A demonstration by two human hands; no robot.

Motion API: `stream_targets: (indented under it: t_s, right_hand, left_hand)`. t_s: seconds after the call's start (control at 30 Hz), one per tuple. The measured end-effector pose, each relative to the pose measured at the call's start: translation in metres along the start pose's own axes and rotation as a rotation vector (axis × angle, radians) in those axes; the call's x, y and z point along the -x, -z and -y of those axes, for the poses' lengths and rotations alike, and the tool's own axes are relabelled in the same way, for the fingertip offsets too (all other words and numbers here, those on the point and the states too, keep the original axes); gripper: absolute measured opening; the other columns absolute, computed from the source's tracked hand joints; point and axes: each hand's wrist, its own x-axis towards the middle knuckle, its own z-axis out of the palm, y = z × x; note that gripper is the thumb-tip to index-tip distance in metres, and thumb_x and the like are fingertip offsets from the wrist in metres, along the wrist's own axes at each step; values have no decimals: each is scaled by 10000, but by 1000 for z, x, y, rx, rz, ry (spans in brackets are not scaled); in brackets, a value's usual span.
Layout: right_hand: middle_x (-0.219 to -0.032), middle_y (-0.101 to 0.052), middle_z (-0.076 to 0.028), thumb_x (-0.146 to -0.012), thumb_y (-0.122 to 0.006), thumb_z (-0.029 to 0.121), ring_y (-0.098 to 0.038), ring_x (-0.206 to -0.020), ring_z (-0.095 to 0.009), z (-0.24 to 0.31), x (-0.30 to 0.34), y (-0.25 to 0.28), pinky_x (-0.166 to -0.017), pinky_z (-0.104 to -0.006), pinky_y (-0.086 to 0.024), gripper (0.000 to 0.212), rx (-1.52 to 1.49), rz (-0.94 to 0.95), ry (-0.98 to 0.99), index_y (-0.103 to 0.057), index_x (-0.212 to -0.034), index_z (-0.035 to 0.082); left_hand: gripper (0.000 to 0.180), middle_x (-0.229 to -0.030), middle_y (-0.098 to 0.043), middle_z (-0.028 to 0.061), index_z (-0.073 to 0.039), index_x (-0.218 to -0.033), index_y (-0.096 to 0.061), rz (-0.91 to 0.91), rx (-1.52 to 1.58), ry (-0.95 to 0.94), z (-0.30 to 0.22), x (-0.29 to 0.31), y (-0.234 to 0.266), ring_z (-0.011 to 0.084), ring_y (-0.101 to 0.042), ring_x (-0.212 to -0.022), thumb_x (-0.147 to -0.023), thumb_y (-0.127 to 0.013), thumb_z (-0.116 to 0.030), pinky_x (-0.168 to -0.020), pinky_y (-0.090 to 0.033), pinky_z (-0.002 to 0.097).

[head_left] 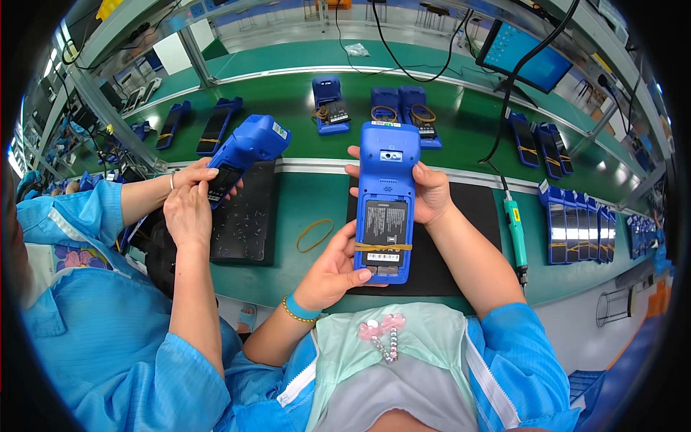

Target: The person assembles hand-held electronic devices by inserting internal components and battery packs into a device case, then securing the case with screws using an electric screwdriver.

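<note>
A blue handheld terminal (389, 189) is held up in front of me, its back facing me. In its open bay sits a black battery (386, 225), with a tan rubber band (383, 247) stretched across it. My left hand (332, 270) grips the lower left edge, thumb near the bottom corner. On the upper right side, my right hand (430, 193) wraps round the casing. A second rubber band (314, 235) lies loose on the green bench to the left. Beneath the terminal is a black mat (471, 216).
At left, a co-worker's hands (191, 205) hold another blue terminal (252, 144) over a black box (252, 230). A green electric screwdriver (515, 230) hangs on its cable at right. Banded terminals (576, 223) stand in a row beyond it; more lie on the green conveyor (288, 108).
</note>
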Motion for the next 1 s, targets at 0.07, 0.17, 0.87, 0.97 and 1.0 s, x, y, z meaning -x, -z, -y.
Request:
stream_targets:
  t_s: [0.07, 0.17, 0.87, 0.97, 1.0]
  right_hand:
    - [-1453, -484, -254, -835, -775, 273, -541, -1297, -409, 1, 3, 1, -1096, -539, -442, 831, 4, 32, -30, -351, -1494, -4]
    - [-1421, -521, -215, -868, -750, 229, -567, -1274, -356, 4, 13, 5, -1073, -500, -471, 726, 73, -103, -72, -393, -1457, -2]
    - [-1153, -681, -141, -941, -693, 170, -697, -1018, -223, -14, 35, 28, -796, -373, -603, 444, 698, -681, -221, -540, -1295, -52]
    - [-1149, -683, -145, -940, -695, 160, -698, -1013, -223, -12, 33, 32, -796, -370, -603, 432, 765, -679, -239, -547, -1283, -56]
    - [-1146, -683, -145, -939, -697, 155, -698, -1008, -223, -11, 33, 33, -794, -367, -603, 428, 797, -681, -257, -550, -1281, -55]
  left_hand:
    - [838, -1485, -427, 173, -76, -1574, -129, -1, -6, 0, 1, 0, 0, 351, -544, -1307, -921, -651, -23, -954, -574, 511]
    - [832, -1497, -405, 163, -73, -1572, -135, -21, -46, -16, 3, 0, 2, 345, -526, -1325, -920, -648, -20, -963, -569, 512]
    - [843, -1302, -535, 142, 30, -1526, -244, -232, -437, 89, 17, 5, 19, 217, -624, -1148, -845, -740, 52, -901, -576, 353]
    - [812, -1175, -596, 139, 53, -1479, -296, -323, -564, 132, 13, 6, 15, 193, -679, -996, -829, -781, 11, -822, -587, 326]
    - [788, -1109, -632, 132, 68, -1443, -340, -371, -601, 148, 13, 6, 14, 181, -695, -930, -813, -807, -9, -785, -590, 313]
